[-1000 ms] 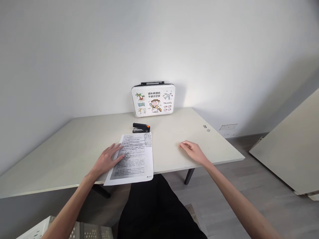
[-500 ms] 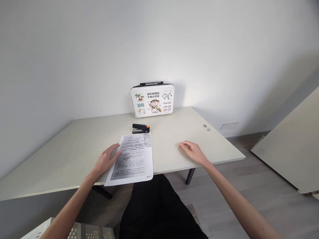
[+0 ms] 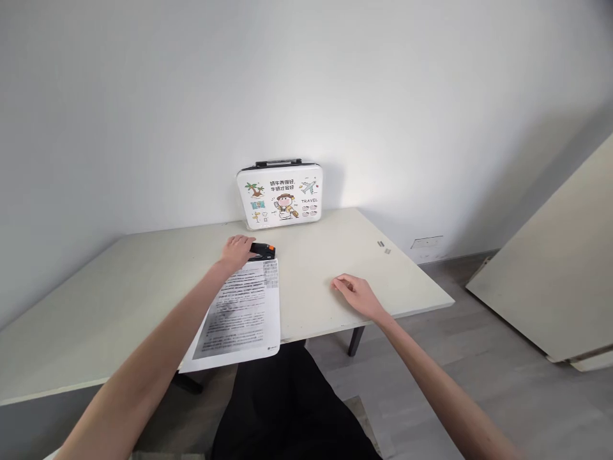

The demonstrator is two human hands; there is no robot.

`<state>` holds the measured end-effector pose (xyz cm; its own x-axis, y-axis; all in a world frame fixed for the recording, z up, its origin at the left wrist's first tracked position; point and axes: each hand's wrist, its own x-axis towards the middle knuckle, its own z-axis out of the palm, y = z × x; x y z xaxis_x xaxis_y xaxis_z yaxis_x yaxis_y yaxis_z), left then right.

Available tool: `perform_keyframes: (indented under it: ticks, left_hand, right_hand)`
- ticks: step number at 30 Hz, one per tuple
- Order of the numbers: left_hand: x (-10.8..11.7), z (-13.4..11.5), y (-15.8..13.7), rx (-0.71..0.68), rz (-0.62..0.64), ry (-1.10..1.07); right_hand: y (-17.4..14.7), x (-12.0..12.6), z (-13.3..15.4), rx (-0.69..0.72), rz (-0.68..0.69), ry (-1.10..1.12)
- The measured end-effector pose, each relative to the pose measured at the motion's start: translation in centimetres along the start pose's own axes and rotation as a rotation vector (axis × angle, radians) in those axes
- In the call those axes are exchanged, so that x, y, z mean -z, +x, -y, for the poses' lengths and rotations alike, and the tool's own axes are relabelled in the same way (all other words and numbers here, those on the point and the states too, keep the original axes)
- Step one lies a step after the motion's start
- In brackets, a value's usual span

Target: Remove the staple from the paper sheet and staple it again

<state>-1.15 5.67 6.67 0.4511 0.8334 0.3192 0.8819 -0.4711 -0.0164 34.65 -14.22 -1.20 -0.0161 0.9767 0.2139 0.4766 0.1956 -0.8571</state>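
Note:
My left hand (image 3: 237,252) is at the left end of a black stapler (image 3: 264,251) with an orange button, its fingers and thumb closed around that end and hiding it. The stapler lies on the table just beyond the top edge of a printed sheet of paper (image 3: 244,316). My left forearm passes over the sheet's left side, and the sheet's lower edge juts past the table's front edge. My right hand (image 3: 357,294) rests on the table to the right of the paper, fingers loosely curled in, holding nothing.
A white case (image 3: 280,197) with cartoon prints and a black handle stands against the wall at the back of the white table (image 3: 316,255). Two small staple strips (image 3: 384,247) lie near the right edge. Another pale panel (image 3: 550,275) stands at the right.
My left hand has gone from the paper's left edge forward to the stapler and closed on its end. My right hand stays in place. The view has shifted slightly right.

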Motion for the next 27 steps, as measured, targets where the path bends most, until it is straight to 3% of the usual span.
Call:
perform_keyframes:
  ticks: [4,8,11,15,21,27]
  left_hand:
    - [0.1,-0.1,0.6,0.002,0.033,0.033]
    - [1.8,-1.1,-0.4,-0.017,-0.011,0.048]
    - [3.5,-3.3,-1.4,-0.049,-0.035,0.035]
    - [4.6,-8.1,-3.1,-0.124,0.014,-0.088]
    - [2.4,-14.6,-6.0,-0.224,0.098,-0.208]
    - [0.4,-18.0,-7.1,-0.287,0.127,-0.254]
  right_hand:
    - [0.2,0.1,0.0,0.003,0.004,0.009]
    - [0.4,0.3,-0.2,0.025,0.015,0.032]
    - [0.3,0.3,-0.2,0.022,0.012,0.058]
    - [0.3,0.2,-0.2,0.003,-0.02,0.135]
    - [0.6,0.0,-0.8,-0.009,-0.146,0.222]
    - [0.3,0.1,-0.3,0.025,-0.079,0.091]
